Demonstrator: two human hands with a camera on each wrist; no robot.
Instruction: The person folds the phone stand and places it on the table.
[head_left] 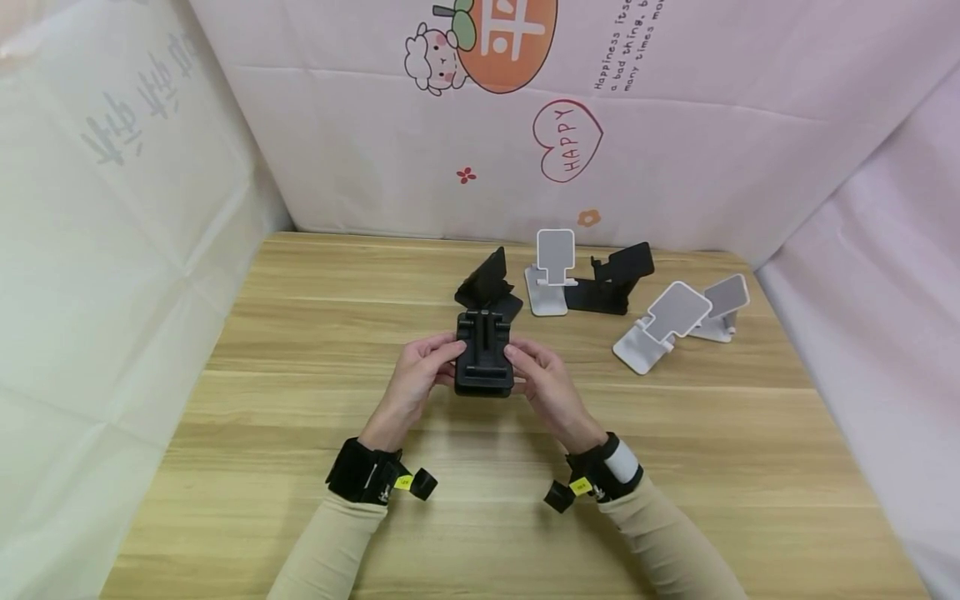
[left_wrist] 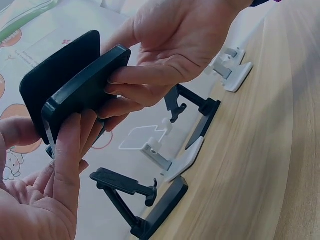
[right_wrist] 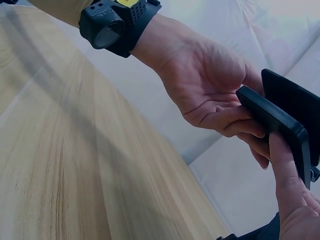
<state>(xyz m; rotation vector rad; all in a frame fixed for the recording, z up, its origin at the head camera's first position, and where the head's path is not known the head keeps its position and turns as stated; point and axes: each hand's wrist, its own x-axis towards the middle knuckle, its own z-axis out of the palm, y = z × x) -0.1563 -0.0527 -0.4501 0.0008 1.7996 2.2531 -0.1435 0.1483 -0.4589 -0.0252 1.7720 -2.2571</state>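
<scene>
Both hands hold a black folding phone stand above the table, one hand on each side of it. My left hand grips its left edge, thumb on the near face and fingers behind. My right hand grips the right edge in the same way. In the left wrist view the stand's two black plates lie nearly parallel, a narrow gap between them, with fingers pressed to the outer plate. Just behind the held stand, another black phone stand stands unfolded on the table, partly hidden by it.
Toward the back of the wooden table stand more unfolded phone stands: a white one, a black one, and two white ones at the right. A printed cloth hangs behind the table.
</scene>
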